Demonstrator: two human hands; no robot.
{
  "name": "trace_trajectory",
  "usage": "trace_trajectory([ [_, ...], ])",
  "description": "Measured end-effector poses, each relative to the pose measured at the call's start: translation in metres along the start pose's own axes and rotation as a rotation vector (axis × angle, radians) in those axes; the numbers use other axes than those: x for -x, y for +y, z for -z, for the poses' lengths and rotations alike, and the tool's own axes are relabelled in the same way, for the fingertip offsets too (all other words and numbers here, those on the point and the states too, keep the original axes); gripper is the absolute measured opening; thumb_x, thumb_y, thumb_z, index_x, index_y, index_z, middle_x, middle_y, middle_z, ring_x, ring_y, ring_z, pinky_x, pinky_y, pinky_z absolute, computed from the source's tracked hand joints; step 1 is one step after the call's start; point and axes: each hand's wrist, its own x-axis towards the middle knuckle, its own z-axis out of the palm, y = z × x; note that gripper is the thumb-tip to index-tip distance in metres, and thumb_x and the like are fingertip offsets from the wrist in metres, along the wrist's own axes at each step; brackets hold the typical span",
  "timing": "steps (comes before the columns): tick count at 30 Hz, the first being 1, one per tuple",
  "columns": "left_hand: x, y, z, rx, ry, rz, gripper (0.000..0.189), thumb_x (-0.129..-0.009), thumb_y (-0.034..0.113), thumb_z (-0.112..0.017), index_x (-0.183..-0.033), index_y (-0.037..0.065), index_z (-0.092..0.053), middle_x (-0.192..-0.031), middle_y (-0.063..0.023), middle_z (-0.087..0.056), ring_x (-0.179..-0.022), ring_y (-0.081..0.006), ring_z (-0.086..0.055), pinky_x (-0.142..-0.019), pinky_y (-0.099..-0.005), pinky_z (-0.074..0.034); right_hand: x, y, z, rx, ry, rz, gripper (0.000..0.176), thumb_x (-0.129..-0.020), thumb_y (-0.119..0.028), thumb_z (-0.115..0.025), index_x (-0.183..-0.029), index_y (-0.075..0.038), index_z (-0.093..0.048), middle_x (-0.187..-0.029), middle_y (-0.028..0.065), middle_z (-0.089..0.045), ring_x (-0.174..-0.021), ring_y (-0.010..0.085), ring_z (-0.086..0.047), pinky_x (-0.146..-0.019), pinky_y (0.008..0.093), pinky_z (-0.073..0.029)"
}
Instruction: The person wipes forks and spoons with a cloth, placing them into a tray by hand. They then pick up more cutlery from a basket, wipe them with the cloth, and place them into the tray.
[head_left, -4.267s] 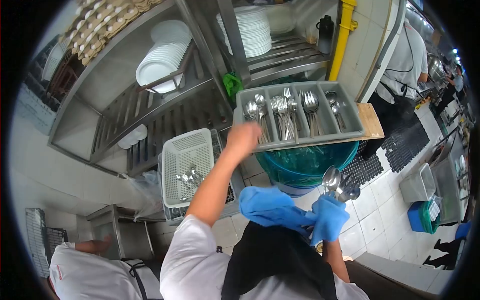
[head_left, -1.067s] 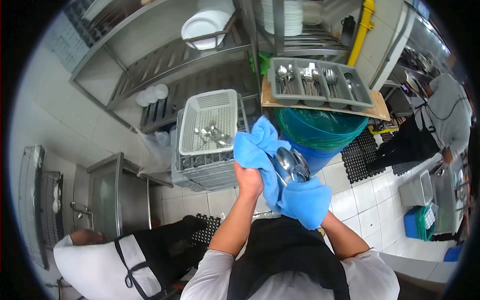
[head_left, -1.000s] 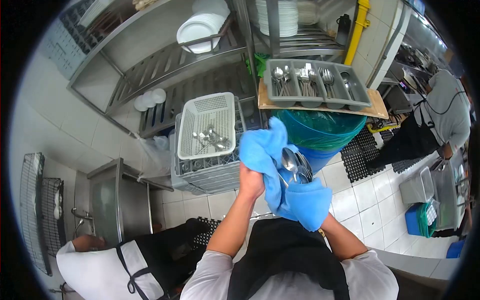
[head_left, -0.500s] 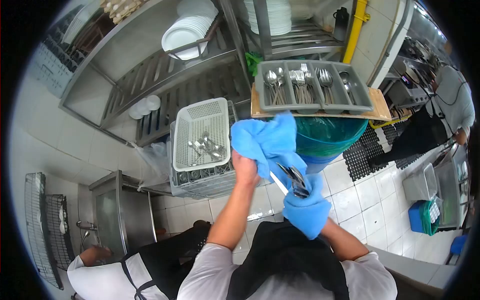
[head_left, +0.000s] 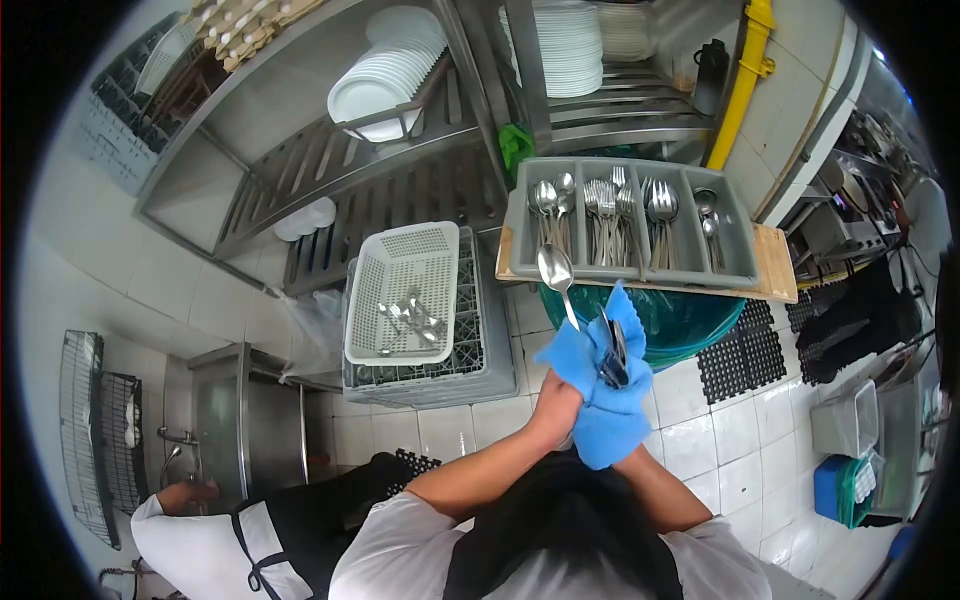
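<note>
My left hand [head_left: 556, 408] is closed on one end of a blue cloth [head_left: 612, 425]. Out of the cloth beside it rises a spoon [head_left: 556, 268], bowl up, its handle going down into the folds. Mostly covered by the cloth, my right hand is wrapped round a bunch of metal cutlery [head_left: 614, 352], whose ends show between the folds. Just beyond, a grey cutlery tray [head_left: 640, 268] holds spoons and forks sorted in compartments. To the left, a white perforated basket [head_left: 452, 290] contains several loose pieces of cutlery [head_left: 412, 320].
The tray rests on a wooden board [head_left: 775, 265] over a green-lined bin [head_left: 700, 325]. Grey dish racks [head_left: 490, 350] support the basket. Steel shelves [head_left: 300, 165] carry stacked plates [head_left: 385, 95]. One person [head_left: 225, 545] is at the left by a sink [head_left: 225, 430]; another stands far right.
My hands have come closer together and lower. A spoon now stands bowl-up from the cloth. The left hand has moved right, and the view has shifted slightly.
</note>
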Motion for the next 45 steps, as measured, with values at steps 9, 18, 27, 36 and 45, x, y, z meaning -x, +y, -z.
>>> trace_trajectory([
  [9, -0.141, 0.003, 0.046, 0.461, -0.201, 0.468, 0.034, -0.094, 0.034, -0.056, -0.113, 0.006, -0.059, -0.107, -0.0085, -0.063, -0.099, -0.0207, -0.061, -0.090, -0.0393, -0.051, 0.007, 0.066, 0.029, 0.234, -0.078, 0.233, 0.015, -0.084, -0.007, -0.061, -0.098, -0.002, -0.066, -0.094, 0.0046, -0.065, -0.082, 0.0156, -0.064, -0.071, 0.0281, -0.052],
  [18, -0.104, -0.007, 0.020, 0.372, -0.176, 0.140, 0.029, -0.093, 0.017, -0.057, -0.119, 0.005, -0.056, -0.116, -0.0066, -0.059, -0.104, -0.0183, -0.057, -0.089, -0.0342, -0.048, -0.010, 0.014, -0.006, 0.336, 0.160, 0.229, 0.015, -0.087, -0.007, -0.059, -0.100, -0.005, -0.066, -0.090, 0.0021, -0.064, -0.079, 0.0126, -0.062, -0.066, 0.0276, -0.051],
  [27, -0.136, 0.044, 0.078, -0.811, -0.922, -0.399, 0.037, -0.074, 0.018, -0.071, -0.107, 0.004, -0.062, -0.103, -0.0155, -0.065, -0.097, -0.0281, -0.061, -0.085, -0.0375, -0.048, -0.005, -0.010, 0.032, 0.417, 0.018, -0.272, 0.019, -0.086, -0.004, -0.057, -0.105, -0.004, -0.062, -0.090, 0.0006, -0.062, -0.079, 0.0095, -0.059, -0.066, 0.0239, -0.049],
  [36, -0.167, 0.058, 0.086, -0.638, -0.969, -0.478, 0.026, -0.074, 0.017, -0.070, -0.094, 0.001, -0.064, -0.094, -0.0134, -0.068, -0.085, -0.0282, -0.064, -0.081, -0.0352, -0.050, 0.016, -0.018, 0.034, 0.713, -0.081, -0.095, 0.027, -0.082, -0.007, -0.064, -0.108, -0.006, -0.057, -0.092, 0.0004, -0.059, -0.081, 0.0084, -0.057, -0.069, 0.0228, -0.048],
  [45, -0.131, 0.032, 0.003, 0.902, -0.427, 0.177, 0.035, -0.096, 0.043, -0.050, -0.109, 0.010, -0.056, -0.108, -0.0049, -0.062, -0.096, -0.0210, -0.061, -0.085, -0.0387, -0.052, 0.015, -0.015, -0.018, -0.068, 0.286, -0.257, 0.032, -0.072, 0.000, -0.069, -0.100, -0.005, -0.054, -0.089, -0.0001, -0.055, -0.075, 0.0090, -0.052, -0.065, 0.0234, -0.044],
])
